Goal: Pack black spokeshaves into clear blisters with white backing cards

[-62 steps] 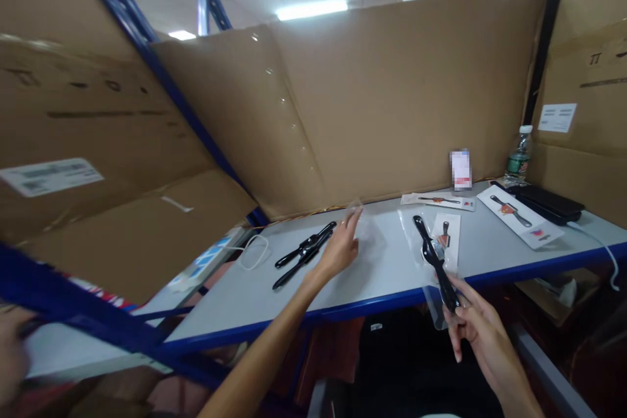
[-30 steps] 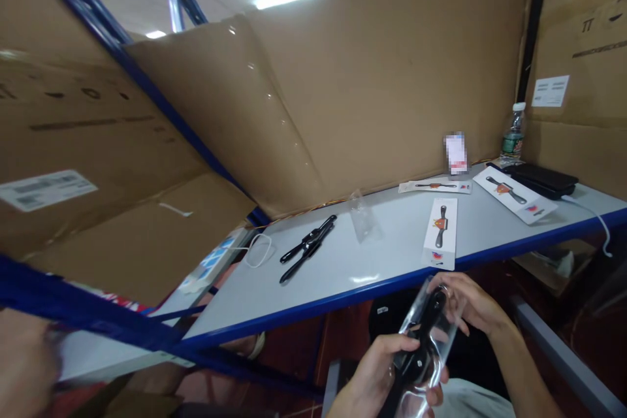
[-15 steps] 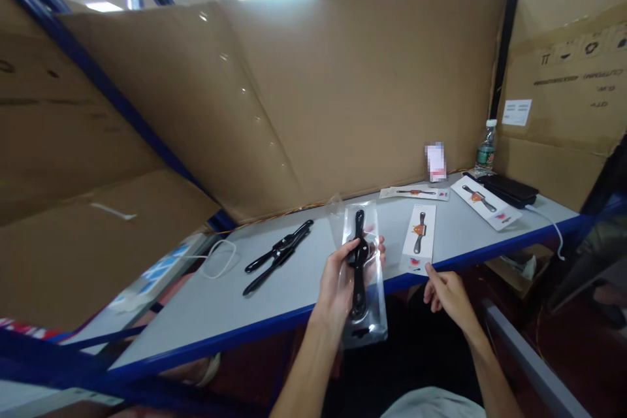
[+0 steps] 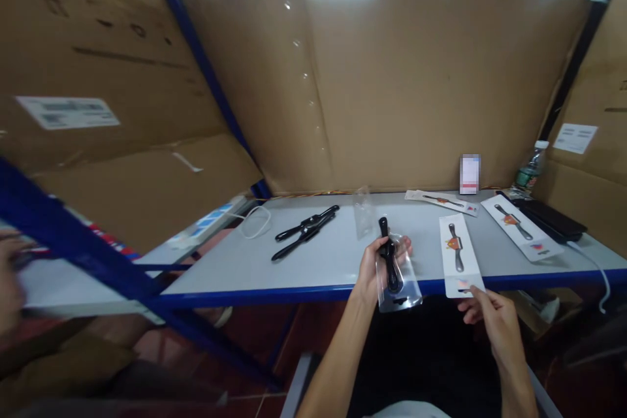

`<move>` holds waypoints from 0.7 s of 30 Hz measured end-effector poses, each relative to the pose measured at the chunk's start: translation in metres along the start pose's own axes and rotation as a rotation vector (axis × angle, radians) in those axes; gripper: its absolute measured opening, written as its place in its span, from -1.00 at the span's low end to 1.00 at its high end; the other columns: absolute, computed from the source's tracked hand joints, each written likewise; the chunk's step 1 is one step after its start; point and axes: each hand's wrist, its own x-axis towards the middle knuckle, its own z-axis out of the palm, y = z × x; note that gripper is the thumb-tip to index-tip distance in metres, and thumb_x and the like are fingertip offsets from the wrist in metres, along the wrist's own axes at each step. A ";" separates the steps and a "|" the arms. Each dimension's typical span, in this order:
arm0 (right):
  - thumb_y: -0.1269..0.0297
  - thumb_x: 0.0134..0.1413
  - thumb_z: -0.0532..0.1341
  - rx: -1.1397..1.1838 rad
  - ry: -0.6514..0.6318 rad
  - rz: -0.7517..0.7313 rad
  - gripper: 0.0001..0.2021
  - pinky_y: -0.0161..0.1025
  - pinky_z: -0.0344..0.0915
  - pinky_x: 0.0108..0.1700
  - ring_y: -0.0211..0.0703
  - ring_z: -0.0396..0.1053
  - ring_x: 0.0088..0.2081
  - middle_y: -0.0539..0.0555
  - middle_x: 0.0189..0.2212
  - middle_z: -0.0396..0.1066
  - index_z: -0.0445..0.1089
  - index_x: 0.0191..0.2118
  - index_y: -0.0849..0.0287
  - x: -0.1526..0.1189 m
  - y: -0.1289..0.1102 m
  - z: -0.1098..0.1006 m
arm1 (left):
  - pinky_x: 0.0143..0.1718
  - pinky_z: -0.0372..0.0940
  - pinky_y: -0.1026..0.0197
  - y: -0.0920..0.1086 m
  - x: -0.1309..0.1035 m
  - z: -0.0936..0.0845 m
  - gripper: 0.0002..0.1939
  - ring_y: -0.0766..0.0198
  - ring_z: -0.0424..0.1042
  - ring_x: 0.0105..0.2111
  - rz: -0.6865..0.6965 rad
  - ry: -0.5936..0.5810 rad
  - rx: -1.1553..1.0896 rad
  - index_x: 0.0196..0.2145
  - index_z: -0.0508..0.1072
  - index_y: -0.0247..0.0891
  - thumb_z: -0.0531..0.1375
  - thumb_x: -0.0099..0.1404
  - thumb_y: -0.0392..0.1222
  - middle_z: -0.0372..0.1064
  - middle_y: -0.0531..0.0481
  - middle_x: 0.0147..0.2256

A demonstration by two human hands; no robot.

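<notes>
My left hand is closed around a clear plastic package with a black two-handled tool inside. My right hand touches the near end of a white printed card, with index finger on top and the other fingers at or below its edge; this card juts over the table's front edge. Two loose black tools lie side by side on the grey table, left of my hands. An empty-looking clear plastic shell lies behind my left hand.
More printed cards lie at the right and back. Beyond them are a phone, a water bottle and a black case with a white cable. Cardboard walls enclose the table. Another person's hand shows far left.
The view has turned left. My right index finger now lies on the card's near end, which sticks out farther over the edge. My left hand still holds the package, now clear of the plastic shell.
</notes>
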 end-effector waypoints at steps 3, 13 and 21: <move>-0.22 -0.13 0.42 0.024 -0.017 0.013 -0.47 -0.25 0.33 -0.59 -0.13 0.38 -0.65 0.22 -0.57 0.52 0.55 -0.50 0.27 0.001 0.002 -0.002 | -0.17 0.54 0.03 0.013 0.006 0.001 -0.80 0.01 0.62 -0.22 0.021 0.053 -0.054 -0.15 0.42 -0.42 0.13 0.26 -0.39 0.54 -0.35 -0.23; -0.17 -0.11 0.45 0.024 0.030 0.013 -0.51 -0.23 0.38 -0.54 -0.11 0.42 -0.60 0.20 -0.53 0.54 0.56 -0.44 0.25 0.004 0.012 -0.012 | -0.10 0.53 -0.01 0.012 -0.016 -0.011 -0.69 0.02 0.62 -0.17 0.128 0.038 -0.049 -0.02 0.44 -0.40 0.19 0.27 -0.35 0.54 -0.28 -0.21; -0.10 -0.19 0.50 0.053 -0.007 0.047 -0.56 -0.20 0.40 -0.54 -0.08 0.42 -0.58 0.17 -0.56 0.52 0.58 -0.42 0.25 0.006 0.012 -0.042 | -0.01 0.49 -0.03 0.014 -0.014 -0.020 -0.78 0.09 0.61 -0.21 0.419 0.134 -0.158 -0.06 0.47 -0.26 0.22 0.35 -0.18 0.55 -0.12 -0.30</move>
